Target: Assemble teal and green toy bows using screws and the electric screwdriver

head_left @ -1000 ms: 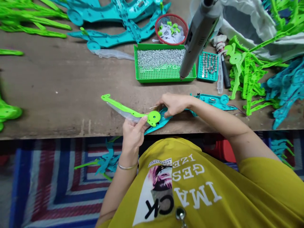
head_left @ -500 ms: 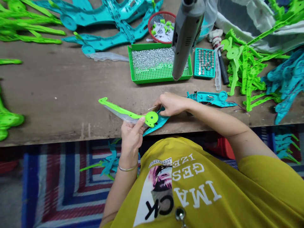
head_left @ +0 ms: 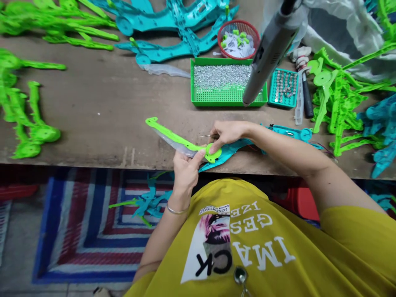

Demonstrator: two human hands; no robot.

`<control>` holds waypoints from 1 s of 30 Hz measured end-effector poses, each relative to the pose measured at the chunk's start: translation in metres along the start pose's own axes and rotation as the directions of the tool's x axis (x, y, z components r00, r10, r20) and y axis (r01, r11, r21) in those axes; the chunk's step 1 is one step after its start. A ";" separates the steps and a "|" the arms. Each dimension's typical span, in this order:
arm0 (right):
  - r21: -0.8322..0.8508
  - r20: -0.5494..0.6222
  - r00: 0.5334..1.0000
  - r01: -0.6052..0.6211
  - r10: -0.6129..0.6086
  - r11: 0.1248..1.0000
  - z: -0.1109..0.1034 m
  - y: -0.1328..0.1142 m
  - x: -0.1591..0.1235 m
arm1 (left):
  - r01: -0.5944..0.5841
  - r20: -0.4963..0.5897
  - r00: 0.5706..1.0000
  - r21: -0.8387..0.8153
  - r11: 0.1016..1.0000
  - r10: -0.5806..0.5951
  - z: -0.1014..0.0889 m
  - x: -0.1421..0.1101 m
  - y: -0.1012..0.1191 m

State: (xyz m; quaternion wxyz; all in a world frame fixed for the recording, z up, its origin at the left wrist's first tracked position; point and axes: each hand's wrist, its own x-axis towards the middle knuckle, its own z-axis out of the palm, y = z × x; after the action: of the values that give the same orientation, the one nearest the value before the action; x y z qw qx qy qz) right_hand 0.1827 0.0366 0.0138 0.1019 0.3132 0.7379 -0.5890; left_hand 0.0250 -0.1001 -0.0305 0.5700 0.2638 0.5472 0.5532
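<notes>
My left hand (head_left: 186, 168) is closed around a toy-like green plastic arm (head_left: 175, 134) that has a translucent blade-shaped piece (head_left: 173, 143) along its lower side. The arm's round disc end (head_left: 215, 151) lies over a teal plastic shell (head_left: 230, 150) at the table's front edge. Bent over the disc, my right hand (head_left: 229, 134) presses its thumb on it, and a thin metal pin-like tool (head_left: 204, 135) juts from its curled fingers. Behind my right forearm lies another teal shell (head_left: 289, 132) with wires and a small metal part.
A grey power screwdriver (head_left: 267, 53) hangs over a green tray (head_left: 229, 99) of screws. Nearby are a teal box of small metal discs (head_left: 283, 88), a red basket (head_left: 238, 39) and a black-handled hammer (head_left: 307, 97). Green parts (head_left: 337, 99) and teal parts (head_left: 167, 45) are piled around.
The view has shifted, so the table's things appear farther right. My right thumb has come onto the green disc from the teal shell beside it. My left hand keeps its hold.
</notes>
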 end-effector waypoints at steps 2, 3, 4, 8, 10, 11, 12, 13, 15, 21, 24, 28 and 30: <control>0.031 0.008 1.000 0.000 0.000 1.000 -0.001 0.003 0.001 | 0.001 -0.018 1.000 -0.027 1.000 -0.001 0.001 0.001 0.000; 0.048 0.011 1.000 -0.001 0.000 0.999 -0.001 0.004 0.001 | 0.012 -0.021 1.000 -0.045 0.999 -0.013 0.001 0.001 0.000; 0.070 0.018 1.000 -0.001 0.000 0.998 -0.002 0.005 0.001 | 0.033 -0.017 0.999 -0.062 0.998 -0.035 0.001 0.001 0.001; 0.176 0.059 0.998 -0.002 -0.008 0.984 -0.002 0.005 0.001 | 0.092 0.009 0.996 -0.083 0.992 -0.092 -0.002 0.000 0.003; 0.202 0.076 0.997 -0.003 -0.013 0.979 -0.003 0.003 0.000 | 0.096 0.018 0.995 -0.068 0.993 -0.095 -0.004 -0.001 0.003; 0.204 0.079 0.997 -0.001 -0.015 0.979 -0.003 0.003 0.000 | 0.098 0.026 0.995 -0.057 0.994 -0.097 -0.004 -0.002 0.003; 0.200 0.077 0.997 0.000 -0.016 0.980 -0.003 0.002 0.000 | 0.103 0.036 0.994 -0.043 0.994 -0.102 -0.005 -0.003 0.003; 0.189 0.073 0.997 0.000 -0.014 0.982 -0.003 0.002 0.000 | 0.108 0.045 0.993 -0.031 0.994 -0.106 -0.005 -0.004 0.002; 0.166 0.050 0.999 0.001 -0.009 0.986 -0.003 0.003 0.002 | 0.113 0.054 0.992 -0.011 0.994 -0.112 -0.004 -0.005 0.001; 0.192 0.037 0.999 0.006 -0.013 0.981 0.000 0.010 0.005 | 0.108 0.025 0.994 -0.038 0.993 -0.108 0.000 -0.006 -0.003; 0.209 0.032 0.999 0.014 -0.021 0.978 0.002 0.009 0.004 | 0.121 0.017 0.993 -0.057 0.991 -0.121 0.000 -0.009 -0.002; 0.143 0.014 0.997 0.071 -0.074 0.987 0.004 0.002 -0.001 | 0.152 0.032 0.988 0.017 0.988 -0.152 -0.003 -0.016 0.004; 0.100 0.015 0.996 0.086 -0.088 0.991 0.003 -0.001 -0.007 | 0.163 0.022 0.986 0.039 0.986 -0.164 -0.004 -0.021 0.006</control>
State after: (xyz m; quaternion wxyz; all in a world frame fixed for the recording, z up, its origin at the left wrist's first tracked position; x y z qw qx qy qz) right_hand 0.1867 0.0310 0.0171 0.0677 0.2796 0.7196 -0.6320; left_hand 0.0239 -0.1186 -0.0187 0.6154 0.2354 0.5700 0.4909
